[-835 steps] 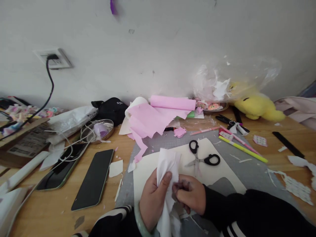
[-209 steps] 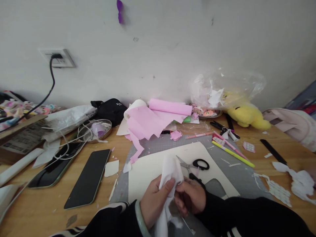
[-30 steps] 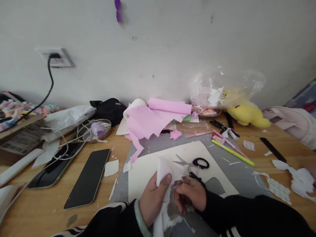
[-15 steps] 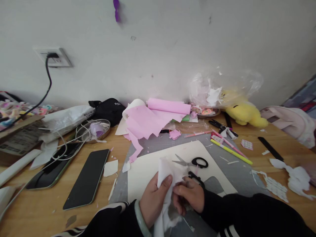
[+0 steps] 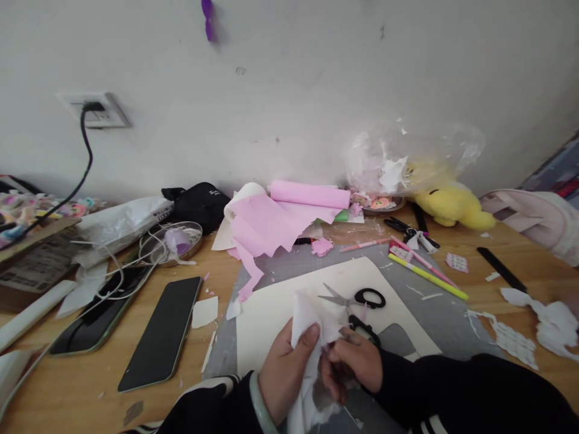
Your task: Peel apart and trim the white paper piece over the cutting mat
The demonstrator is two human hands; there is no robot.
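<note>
A crumpled white tissue (image 5: 304, 314) is gripped in my left hand (image 5: 289, 364), the thumb pressed on its front. My right hand (image 5: 355, 364) has its fingers curled in at the tissue's right edge, thumb and forefinger closed on it; the fingertips are partly hidden. Just beyond the hands, scissors (image 5: 340, 296) with black handles lie spread apart on a cream sheet of paper (image 5: 266, 316). One scissor handle is close to my right hand. Beneath the sheet is a grey mat (image 5: 289, 269).
Two dark phones (image 5: 160, 334) lie to the left, beside a cable and a round tin (image 5: 194, 241). Pink paper (image 5: 271, 220) is heaped at the back near the wall. Pens (image 5: 429, 277), paper scraps (image 5: 513, 343) and a yellow plush toy (image 5: 455, 205) are on the right.
My hands stay at the tissue, with only small shifts of the fingers. The whole view has moved slightly, so the tabletop things appear a little lower.
</note>
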